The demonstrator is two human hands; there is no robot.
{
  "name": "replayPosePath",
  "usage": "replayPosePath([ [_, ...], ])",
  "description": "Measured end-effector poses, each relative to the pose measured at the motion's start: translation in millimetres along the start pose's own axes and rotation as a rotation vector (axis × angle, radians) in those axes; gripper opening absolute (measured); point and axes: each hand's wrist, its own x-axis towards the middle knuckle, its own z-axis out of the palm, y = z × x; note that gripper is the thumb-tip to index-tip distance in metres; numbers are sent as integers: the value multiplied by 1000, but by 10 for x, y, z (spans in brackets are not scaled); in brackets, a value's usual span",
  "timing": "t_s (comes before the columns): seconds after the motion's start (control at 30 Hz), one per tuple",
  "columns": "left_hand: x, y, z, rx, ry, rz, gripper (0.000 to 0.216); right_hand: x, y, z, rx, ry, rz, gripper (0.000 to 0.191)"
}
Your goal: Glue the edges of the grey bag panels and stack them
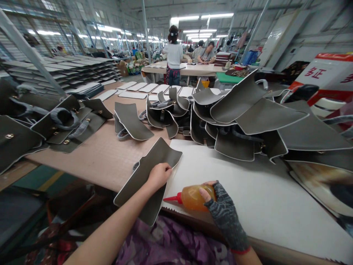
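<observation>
My bare left hand (160,176) is closed on the right edge of a grey bag panel (150,162) with pale trim. The panel lies tilted over the table's front edge, and part of a wrapped handle peeks out behind it. In a grey fingerless glove, my right hand (222,202) wraps round a squeeze bottle (193,197) of amber liquid with a red nozzle. The bottle is held on its side, its tip pointing left, close to the panel's right edge. Whether the tip touches the panel I cannot tell.
A large white board (228,180) covers the table before me. Grey bag pieces (242,106) with wrapped handles are heaped behind it; more bag pieces (74,121) lie left. Pale flat panels (149,88) line the far end. A person (173,55) stands beyond.
</observation>
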Motion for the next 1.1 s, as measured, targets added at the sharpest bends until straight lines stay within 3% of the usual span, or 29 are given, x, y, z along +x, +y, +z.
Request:
replayPosePath([
  [0.33, -32, 9, -4, 15, 5, 14, 22, -108, -61, 48, 81, -50, 104, 27],
  [0.43, -41, 2, -9, 20, 10, 24, 21, -51, -12, -14, 183, -127, 161, 26],
  [0.53, -55, -9, -20, 33, -6, 46, 24, 90, 125, -96, 525, -203, 309, 24],
  [0.63, -111, -11, -6, 96, -15, 117, 28, 270, 296, -121, 968, -172, 509, 27],
  [0.8, -293, 8, 122, 447, 85, 231, 27, 473, 448, -31, 1496, -229, 562, 30],
  [0.97, -362, 46, 201, 648, 129, 341, 32, 459, 414, 62, 1493, -205, 547, 39],
  [1.1, -349, 95, 18, 617, 85, 387, 29, 424, 432, 79, 1455, -214, 585, 40],
])
